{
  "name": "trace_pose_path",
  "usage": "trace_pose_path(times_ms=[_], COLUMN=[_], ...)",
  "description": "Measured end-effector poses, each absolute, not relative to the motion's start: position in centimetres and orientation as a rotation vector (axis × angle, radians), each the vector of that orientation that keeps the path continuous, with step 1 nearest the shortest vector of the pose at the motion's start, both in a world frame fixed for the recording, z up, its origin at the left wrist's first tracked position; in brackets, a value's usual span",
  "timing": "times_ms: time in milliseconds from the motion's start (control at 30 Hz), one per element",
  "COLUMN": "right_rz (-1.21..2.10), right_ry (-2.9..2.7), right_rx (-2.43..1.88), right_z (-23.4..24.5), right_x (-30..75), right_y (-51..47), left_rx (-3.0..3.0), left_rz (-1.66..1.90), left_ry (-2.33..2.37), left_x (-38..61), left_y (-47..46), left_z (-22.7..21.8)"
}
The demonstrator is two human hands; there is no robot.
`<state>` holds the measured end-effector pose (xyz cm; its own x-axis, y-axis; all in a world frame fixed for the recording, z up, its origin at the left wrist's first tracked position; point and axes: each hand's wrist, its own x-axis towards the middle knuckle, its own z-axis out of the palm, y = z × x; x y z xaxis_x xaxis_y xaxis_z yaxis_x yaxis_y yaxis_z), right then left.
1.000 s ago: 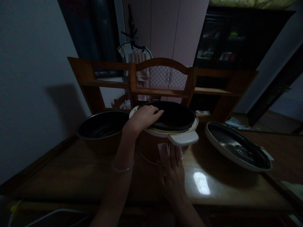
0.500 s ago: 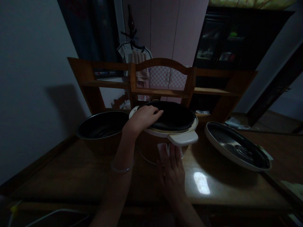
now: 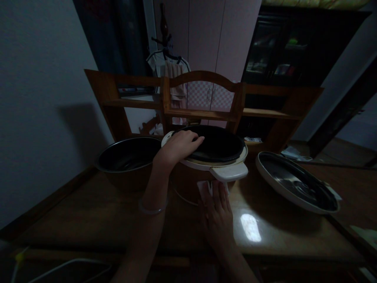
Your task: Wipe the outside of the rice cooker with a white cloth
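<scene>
A large electric cooker [image 3: 190, 186] with a white rim, a white side handle [image 3: 229, 171] and a dark inside stands before me in the dim light. My left hand [image 3: 180, 145] lies over its near-left rim, the fingers bent inward over the edge and partly hidden, the thumb pointing right. Below the handle, my right hand [image 3: 217, 208] presses a folded white cloth [image 3: 204, 188] flat against the cooker's outer side. The fingers cover most of the cloth.
Left of the cooker stands a dark round pot [image 3: 129, 159]. A round lid [image 3: 297, 184] lies inside up on the right, near the table's edge. Behind runs a wooden shelf frame [image 3: 203, 113]. A white wire-like object [image 3: 70, 261] shows at lower left.
My right hand and the cloth have slid slightly down and to the right along the cooker's side. The left hand keeps its place on the rim.
</scene>
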<state>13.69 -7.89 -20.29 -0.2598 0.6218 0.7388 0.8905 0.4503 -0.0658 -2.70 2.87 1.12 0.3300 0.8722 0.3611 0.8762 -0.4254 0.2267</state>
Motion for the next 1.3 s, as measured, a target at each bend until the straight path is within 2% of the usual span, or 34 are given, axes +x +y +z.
trace_pose_path(times_ms=[1300], right_rz=[-0.449], right_ry=[-1.986], right_rx=[-1.271], right_z=[-20.76], right_x=[13.8], right_y=[-7.85], left_rx=[-2.554], left_rz=[-0.692], left_ry=[-1.67], left_x=[-2.79], left_y=[3.11], left_z=[1.0])
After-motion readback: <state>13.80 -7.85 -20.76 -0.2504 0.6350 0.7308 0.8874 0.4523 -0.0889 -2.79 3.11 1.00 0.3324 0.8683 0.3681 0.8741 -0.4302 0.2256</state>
